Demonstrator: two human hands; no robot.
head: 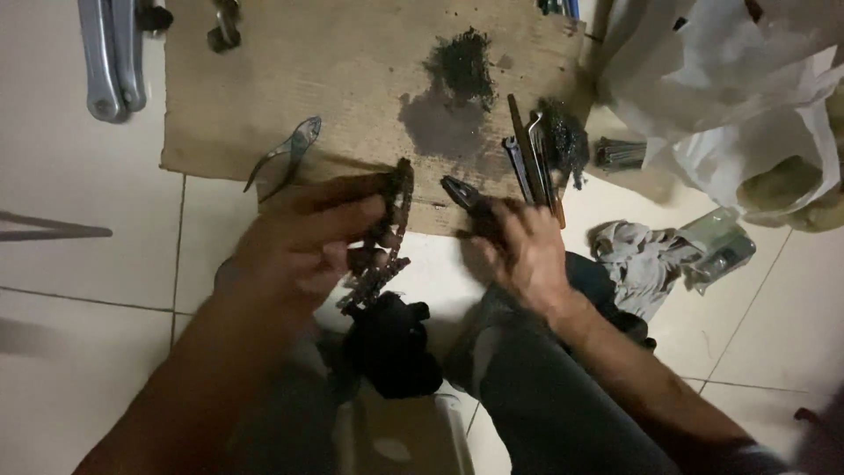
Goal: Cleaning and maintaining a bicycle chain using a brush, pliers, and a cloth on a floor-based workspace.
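Stained cardboard [290, 79] on tiled floor [79, 255]

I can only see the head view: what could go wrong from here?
The greasy chain bunched in the left hand might slip or pinch fingers. The pliers in the right hand point toward that hand, so a slip could nip it. Motion blur hides the exact grips.

Dim, warm light; motion blur softens both hands, edges darken.
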